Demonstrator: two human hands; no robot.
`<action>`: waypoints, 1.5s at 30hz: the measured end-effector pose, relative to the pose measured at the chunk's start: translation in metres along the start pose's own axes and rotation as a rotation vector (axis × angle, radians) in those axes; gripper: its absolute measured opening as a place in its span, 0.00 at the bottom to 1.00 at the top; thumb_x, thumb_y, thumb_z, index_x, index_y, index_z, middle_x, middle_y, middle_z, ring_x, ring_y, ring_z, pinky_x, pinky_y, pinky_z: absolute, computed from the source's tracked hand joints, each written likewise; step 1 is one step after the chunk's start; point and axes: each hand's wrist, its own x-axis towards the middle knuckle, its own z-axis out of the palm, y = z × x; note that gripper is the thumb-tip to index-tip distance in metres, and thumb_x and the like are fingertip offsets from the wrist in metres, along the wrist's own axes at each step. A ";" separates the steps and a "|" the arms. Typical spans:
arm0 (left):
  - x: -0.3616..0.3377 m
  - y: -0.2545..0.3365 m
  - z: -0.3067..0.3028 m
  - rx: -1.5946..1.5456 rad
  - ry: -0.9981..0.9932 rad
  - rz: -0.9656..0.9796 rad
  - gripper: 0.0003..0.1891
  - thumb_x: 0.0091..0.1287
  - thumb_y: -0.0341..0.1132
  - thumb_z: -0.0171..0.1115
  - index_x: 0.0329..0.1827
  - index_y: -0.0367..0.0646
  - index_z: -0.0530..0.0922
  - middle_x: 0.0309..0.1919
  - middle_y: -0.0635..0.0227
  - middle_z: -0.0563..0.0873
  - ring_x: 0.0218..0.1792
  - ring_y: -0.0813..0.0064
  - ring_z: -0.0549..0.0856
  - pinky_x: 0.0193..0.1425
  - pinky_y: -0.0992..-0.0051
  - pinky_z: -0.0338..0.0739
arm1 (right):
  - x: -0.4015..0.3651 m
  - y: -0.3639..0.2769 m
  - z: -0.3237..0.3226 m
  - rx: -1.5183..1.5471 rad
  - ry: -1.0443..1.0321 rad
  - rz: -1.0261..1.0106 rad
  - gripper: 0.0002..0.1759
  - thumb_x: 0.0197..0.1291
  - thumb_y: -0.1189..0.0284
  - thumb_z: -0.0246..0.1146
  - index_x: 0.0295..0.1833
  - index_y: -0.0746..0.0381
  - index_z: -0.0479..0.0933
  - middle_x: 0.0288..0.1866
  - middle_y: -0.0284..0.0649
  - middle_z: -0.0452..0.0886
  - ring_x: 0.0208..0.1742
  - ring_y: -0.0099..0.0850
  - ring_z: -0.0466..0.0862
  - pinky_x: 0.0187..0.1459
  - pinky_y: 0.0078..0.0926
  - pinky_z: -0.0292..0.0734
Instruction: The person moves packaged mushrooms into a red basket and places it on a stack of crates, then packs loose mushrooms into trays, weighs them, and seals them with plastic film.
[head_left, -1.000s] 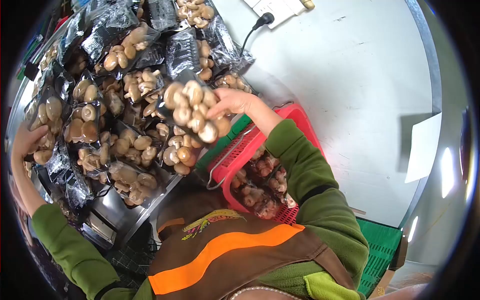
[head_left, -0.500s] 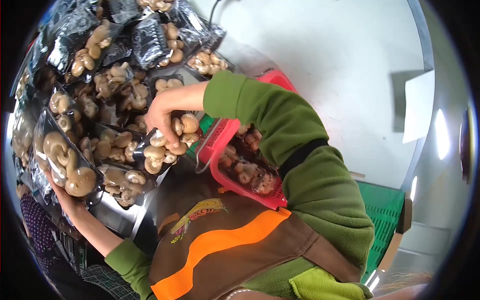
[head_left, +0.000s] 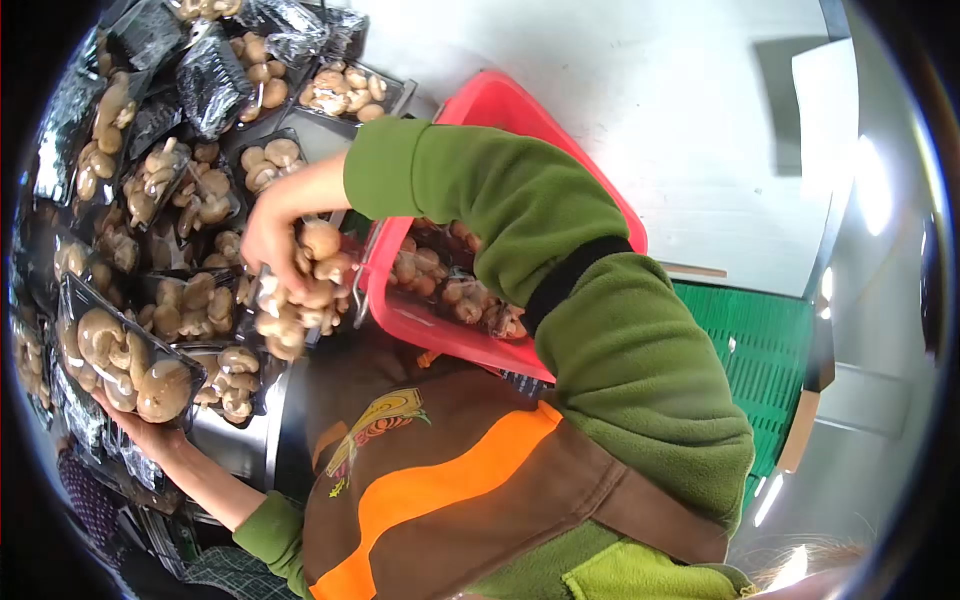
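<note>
My left hand [head_left: 148,432] is closed on the lower edge of a wrapped mushroom pack [head_left: 125,355], a black tray under clear film, held tilted at the left. My right hand [head_left: 272,242] reaches down from above with its fingers wrapped over a second mushroom pack [head_left: 318,272], slightly blurred. That pack is beside the rim of a red basket [head_left: 400,318], which has several wrapped mushroom packs [head_left: 470,300] inside. My right sleeve hides part of the basket. Many more packs [head_left: 190,305] lie heaped around and behind both hands.
Several packs lie upside down, black undersides up [head_left: 213,85]. A pale work surface [head_left: 650,110] extends behind the basket. At right are a green slatted crate [head_left: 740,350] and a white sheet [head_left: 825,115]. Another person's dotted sleeve [head_left: 85,495] shows at lower left.
The view has shifted, so the heap sits further left and more of the red basket shows. Both hands keep hold of their packs; the right-hand pack has turned more upright.
</note>
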 end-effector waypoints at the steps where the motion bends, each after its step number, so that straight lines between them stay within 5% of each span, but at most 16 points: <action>1: -0.002 -0.001 0.002 0.006 -0.015 -0.011 0.36 0.70 0.60 0.40 0.73 0.44 0.58 0.68 0.59 0.68 0.69 0.60 0.67 0.72 0.56 0.62 | -0.001 0.015 -0.007 0.022 0.074 -0.037 0.44 0.33 0.46 0.75 0.49 0.73 0.78 0.47 0.54 0.82 0.48 0.43 0.82 0.49 0.36 0.75; 7: -0.005 -0.024 0.000 0.080 0.046 -0.108 0.37 0.70 0.62 0.41 0.73 0.44 0.58 0.69 0.60 0.67 0.69 0.60 0.66 0.71 0.54 0.63 | -0.197 -0.028 0.040 0.440 1.015 -0.001 0.33 0.38 0.51 0.78 0.42 0.67 0.81 0.35 0.42 0.84 0.38 0.31 0.82 0.41 0.29 0.77; 8: -0.003 -0.031 0.000 0.090 0.062 -0.135 0.37 0.70 0.62 0.42 0.73 0.44 0.57 0.69 0.60 0.66 0.69 0.59 0.66 0.71 0.54 0.63 | -0.231 -0.041 0.066 0.546 0.929 0.261 0.35 0.37 0.63 0.80 0.53 0.65 0.77 0.44 0.39 0.83 0.46 0.28 0.81 0.49 0.27 0.76; 10: 0.027 -0.060 -0.042 0.108 0.006 -0.114 0.36 0.70 0.60 0.45 0.73 0.44 0.57 0.71 0.60 0.63 0.70 0.59 0.65 0.71 0.54 0.63 | -0.249 -0.040 0.151 0.831 1.203 -0.078 0.45 0.35 0.72 0.80 0.63 0.63 0.68 0.54 0.38 0.78 0.56 0.26 0.75 0.57 0.27 0.72; 12: 0.023 -0.072 -0.028 0.171 -0.042 -0.167 0.38 0.67 0.62 0.50 0.72 0.45 0.60 0.68 0.60 0.67 0.68 0.62 0.68 0.68 0.56 0.67 | -0.248 -0.042 0.228 1.202 1.189 -0.092 0.53 0.32 0.77 0.80 0.68 0.62 0.61 0.61 0.37 0.72 0.61 0.26 0.70 0.63 0.29 0.66; 16: -0.007 -0.079 0.017 0.119 -0.092 -0.256 0.36 0.70 0.58 0.49 0.72 0.41 0.60 0.69 0.61 0.65 0.68 0.64 0.67 0.72 0.63 0.62 | -0.194 -0.017 0.329 0.930 1.110 0.487 0.45 0.42 0.60 0.76 0.67 0.64 0.67 0.60 0.41 0.75 0.61 0.29 0.72 0.62 0.26 0.66; 22: -0.027 -0.087 0.059 0.209 -0.257 -0.137 0.35 0.71 0.58 0.47 0.74 0.44 0.57 0.70 0.63 0.65 0.69 0.64 0.66 0.71 0.62 0.62 | -0.098 0.032 0.337 1.190 1.135 0.335 0.44 0.40 0.55 0.77 0.62 0.65 0.71 0.53 0.45 0.79 0.53 0.31 0.78 0.54 0.28 0.72; 28: -0.052 -0.099 0.111 0.234 -0.329 -0.039 0.33 0.74 0.55 0.43 0.75 0.45 0.55 0.70 0.63 0.64 0.69 0.66 0.66 0.71 0.63 0.62 | -0.115 -0.010 0.305 0.423 1.073 0.808 0.42 0.46 0.55 0.74 0.64 0.64 0.67 0.52 0.48 0.80 0.53 0.35 0.80 0.55 0.31 0.74; 30: -0.063 -0.109 0.136 0.285 -0.414 -0.051 0.31 0.74 0.55 0.42 0.71 0.42 0.61 0.64 0.62 0.72 0.64 0.67 0.72 0.69 0.65 0.65 | -0.141 -0.039 0.290 1.006 1.653 0.327 0.43 0.51 0.54 0.70 0.68 0.64 0.63 0.54 0.46 0.79 0.57 0.36 0.79 0.58 0.33 0.73; 32: -0.094 -0.122 0.170 0.462 -0.631 0.005 0.28 0.73 0.51 0.47 0.68 0.39 0.65 0.59 0.62 0.76 0.57 0.71 0.77 0.62 0.70 0.70 | -0.174 -0.071 0.269 1.544 1.718 -0.575 0.43 0.55 0.61 0.69 0.72 0.62 0.57 0.63 0.43 0.72 0.65 0.33 0.71 0.65 0.35 0.65; 33: -0.110 -0.131 0.180 0.620 -0.788 0.111 0.26 0.72 0.47 0.52 0.66 0.37 0.67 0.56 0.61 0.78 0.53 0.75 0.78 0.57 0.73 0.74 | -0.180 -0.092 0.255 1.400 1.909 -0.630 0.44 0.51 0.66 0.72 0.71 0.64 0.58 0.63 0.40 0.71 0.64 0.33 0.71 0.66 0.34 0.65; 35: -0.175 -0.132 0.212 0.677 -1.040 -0.006 0.29 0.68 0.43 0.61 0.66 0.35 0.66 0.56 0.59 0.77 0.51 0.76 0.78 0.55 0.74 0.74 | -0.202 -0.113 0.258 0.761 2.122 0.030 0.45 0.48 0.70 0.73 0.70 0.66 0.59 0.65 0.41 0.69 0.65 0.32 0.69 0.66 0.33 0.64; 37: -0.197 -0.149 0.215 0.575 -1.222 0.252 0.32 0.63 0.40 0.67 0.66 0.35 0.65 0.56 0.58 0.76 0.50 0.75 0.78 0.54 0.74 0.74 | -0.218 -0.115 0.293 1.296 2.125 -0.106 0.46 0.44 0.73 0.75 0.69 0.67 0.59 0.64 0.41 0.69 0.64 0.30 0.69 0.66 0.31 0.64; 39: -0.196 -0.144 0.209 0.600 -1.198 0.433 0.34 0.60 0.36 0.70 0.68 0.37 0.64 0.54 0.62 0.77 0.49 0.74 0.78 0.54 0.75 0.74 | -0.237 -0.116 0.341 1.267 1.997 0.139 0.45 0.44 0.74 0.75 0.68 0.68 0.61 0.59 0.38 0.73 0.61 0.28 0.71 0.64 0.30 0.66; 42: -0.165 -0.145 0.171 0.599 -0.840 0.459 0.26 0.65 0.33 0.65 0.65 0.36 0.68 0.50 0.65 0.79 0.48 0.77 0.79 0.53 0.77 0.73 | -0.244 -0.108 0.417 1.117 1.464 0.641 0.47 0.42 0.63 0.76 0.67 0.69 0.64 0.60 0.47 0.74 0.62 0.33 0.73 0.63 0.29 0.67; 45: -0.130 -0.145 0.122 0.619 -0.504 0.405 0.19 0.70 0.31 0.58 0.61 0.35 0.72 0.48 0.64 0.81 0.49 0.78 0.79 0.55 0.78 0.72 | -0.213 -0.068 0.463 1.012 1.077 0.680 0.46 0.41 0.57 0.76 0.64 0.68 0.68 0.61 0.47 0.75 0.61 0.32 0.74 0.62 0.28 0.67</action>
